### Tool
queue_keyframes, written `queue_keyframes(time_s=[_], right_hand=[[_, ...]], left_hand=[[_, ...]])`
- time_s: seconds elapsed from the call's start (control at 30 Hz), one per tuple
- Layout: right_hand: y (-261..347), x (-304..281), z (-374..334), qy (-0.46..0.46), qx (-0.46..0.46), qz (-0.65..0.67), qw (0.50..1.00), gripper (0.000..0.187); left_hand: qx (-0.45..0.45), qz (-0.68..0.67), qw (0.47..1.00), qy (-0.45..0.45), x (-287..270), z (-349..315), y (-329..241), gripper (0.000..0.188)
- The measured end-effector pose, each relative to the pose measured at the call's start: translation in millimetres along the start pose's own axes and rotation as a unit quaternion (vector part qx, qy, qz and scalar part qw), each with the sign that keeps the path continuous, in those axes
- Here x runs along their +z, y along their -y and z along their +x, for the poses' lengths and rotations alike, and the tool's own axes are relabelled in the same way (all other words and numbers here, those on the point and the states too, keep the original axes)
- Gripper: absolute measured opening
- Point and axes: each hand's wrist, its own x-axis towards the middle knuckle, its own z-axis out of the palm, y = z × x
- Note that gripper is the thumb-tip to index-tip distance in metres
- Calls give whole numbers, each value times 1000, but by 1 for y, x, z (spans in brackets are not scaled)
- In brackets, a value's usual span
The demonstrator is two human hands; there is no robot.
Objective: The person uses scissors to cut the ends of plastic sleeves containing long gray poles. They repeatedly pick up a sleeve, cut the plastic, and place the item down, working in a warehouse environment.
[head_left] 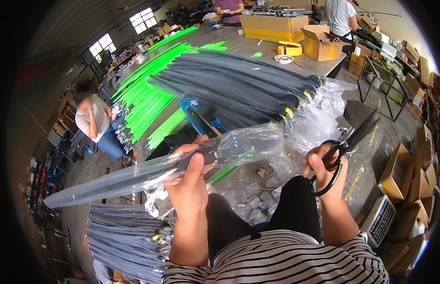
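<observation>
My left hand [189, 182] is closed around a long, dark, slim item in a clear plastic sleeve [111, 183]. The sleeve tapers to a point at the left, and its loose, crinkled end spreads out to the right of my fingers. My right hand [332, 180] has its fingers through the loops of black-handled scissors [358, 137], whose dark blades point up and right, apart from the sleeve. Beyond my hands, a large pile of similar grey sleeved items [224, 85] lies on the table, with crumpled clear bag ends [319, 118] at its right. What exactly the sleeves contain cannot be made out.
Bright green rods [149, 104] lie left of the pile, near a blue-handled tool [201, 118]. Another sleeved stack [125, 236] sits at lower left. Plastic scraps [257, 203] cover the floor by my knees. A seated person [94, 118] is at left; cartons [400, 170] line the right.
</observation>
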Motion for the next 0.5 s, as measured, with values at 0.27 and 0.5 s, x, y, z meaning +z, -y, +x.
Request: queue_keyframes(time_s=[0.27,0.5], right_hand=[[-43,1,-57,322,92,-188,923,35],[-33,26,-59,457,133,-94,875,37]], left_hand=[[58,-1,998,-22,-14,-1,4,21],[68,-27,997,3,-11,-8,7,21]])
